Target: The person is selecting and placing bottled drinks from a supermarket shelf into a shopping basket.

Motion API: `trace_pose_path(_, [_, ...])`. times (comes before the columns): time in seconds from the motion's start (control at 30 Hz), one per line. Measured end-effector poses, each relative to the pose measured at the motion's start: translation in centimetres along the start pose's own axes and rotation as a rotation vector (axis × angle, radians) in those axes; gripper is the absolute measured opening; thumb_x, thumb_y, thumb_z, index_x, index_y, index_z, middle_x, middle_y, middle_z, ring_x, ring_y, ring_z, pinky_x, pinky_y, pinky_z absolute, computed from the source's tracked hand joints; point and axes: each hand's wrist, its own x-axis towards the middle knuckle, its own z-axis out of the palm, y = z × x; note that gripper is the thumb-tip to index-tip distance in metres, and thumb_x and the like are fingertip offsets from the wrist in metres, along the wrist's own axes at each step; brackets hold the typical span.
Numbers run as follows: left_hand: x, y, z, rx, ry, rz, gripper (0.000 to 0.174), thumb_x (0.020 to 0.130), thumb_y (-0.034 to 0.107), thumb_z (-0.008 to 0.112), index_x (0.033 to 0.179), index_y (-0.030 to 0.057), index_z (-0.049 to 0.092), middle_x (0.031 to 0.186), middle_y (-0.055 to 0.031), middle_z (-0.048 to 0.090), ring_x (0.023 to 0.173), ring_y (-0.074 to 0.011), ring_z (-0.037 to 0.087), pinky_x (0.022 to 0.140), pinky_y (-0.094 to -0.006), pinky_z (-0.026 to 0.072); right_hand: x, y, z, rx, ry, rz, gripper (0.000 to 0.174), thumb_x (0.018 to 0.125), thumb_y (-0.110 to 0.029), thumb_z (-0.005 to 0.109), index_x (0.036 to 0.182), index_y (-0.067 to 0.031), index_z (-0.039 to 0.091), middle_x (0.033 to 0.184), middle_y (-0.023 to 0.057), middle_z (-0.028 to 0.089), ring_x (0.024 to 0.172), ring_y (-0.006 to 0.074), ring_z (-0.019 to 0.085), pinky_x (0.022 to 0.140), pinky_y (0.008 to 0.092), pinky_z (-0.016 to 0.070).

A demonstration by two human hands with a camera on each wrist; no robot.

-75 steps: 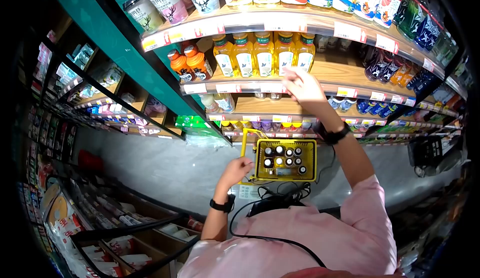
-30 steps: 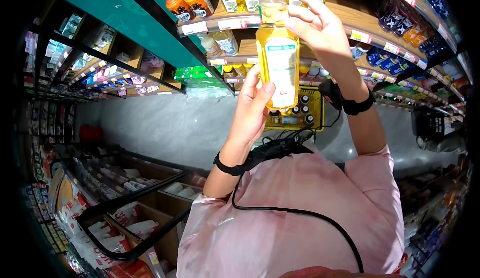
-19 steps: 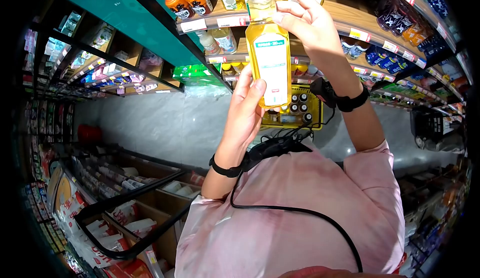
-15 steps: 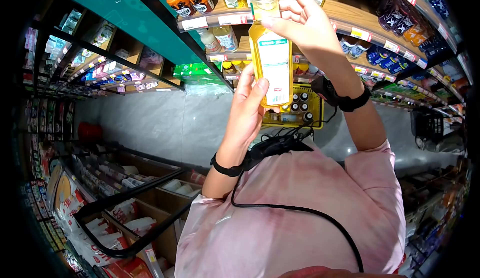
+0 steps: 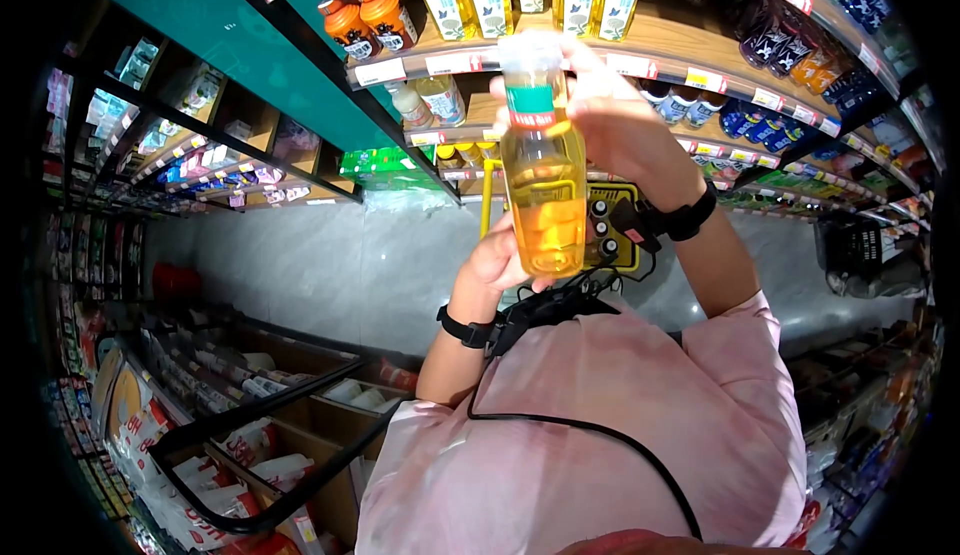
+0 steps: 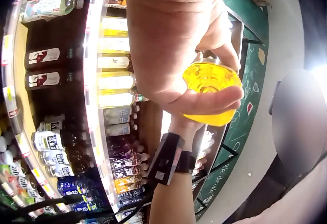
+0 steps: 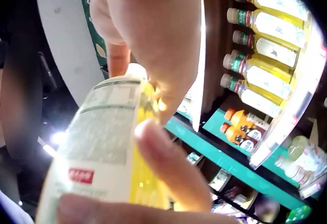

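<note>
In the head view a bottle of yellow tea drink [image 5: 545, 195] stands tilted before the chest, its clear cap away from the body. My left hand [image 5: 492, 258] grips it low down, near the base. At the neck and cap my right hand [image 5: 625, 125] holds the upper end. The left wrist view shows the bottle's underside [image 6: 212, 78], with left-hand fingers [image 6: 214, 100] curled round it. A white printed label [image 7: 102, 127] faces the right wrist camera, and left fingertips lie across its lower part.
A yellow basket [image 5: 625, 255] with several dark-capped bottles stands on the floor behind the held bottle. More yellow tea bottles [image 5: 490, 0] line the shelf ahead, beside two orange bottles [image 5: 385, 15]. A black-framed shelf unit [image 5: 250, 435] is at lower left.
At first both hands held nothing, the right by the shelf. Then both hold the bottle near the shelf; since then it has come lower and turned, its white label leaving the head view.
</note>
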Motion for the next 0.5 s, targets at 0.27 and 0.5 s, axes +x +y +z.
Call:
trace_pose_path(0.27, [1.1, 1.3, -0.2, 0.792, 0.529, 0.121, 0.068, 0.075, 0.002, 0.08, 0.132, 0.003, 0.045, 0.111, -0.0083, 0.061, 0.088, -0.0144, 0.064, 0.065, -0.027, 0.0551, -2.8, -2.0, -1.2, -0.672, 0.25, 0.179, 0.048, 0.086, -0.024, 0.072, 0.123, 0.0027, 0.056, 0.102, 0.0056, 0.068, 0.083, 0.0077, 0.061, 0.072, 0.0262, 0.0521])
trace_pose_path(0.5, [4.2, 2.1, -3.0, 1.321, 0.655, 0.472, 0.085, 0.076, 0.006, 0.08, 0.147, 0.0004, 0.035, 0.131, -0.0188, 0.053, 0.106, -0.0221, 0.063, 0.081, -0.0305, 0.0552, -0.5, -0.9, -2.3, -0.741, 0.414, -0.044, 0.04, 0.081, -0.008, 0.077, 0.114, 0.0014, 0.057, 0.103, 0.0078, 0.068, 0.093, 0.0119, 0.064, 0.084, 0.0285, 0.0523])
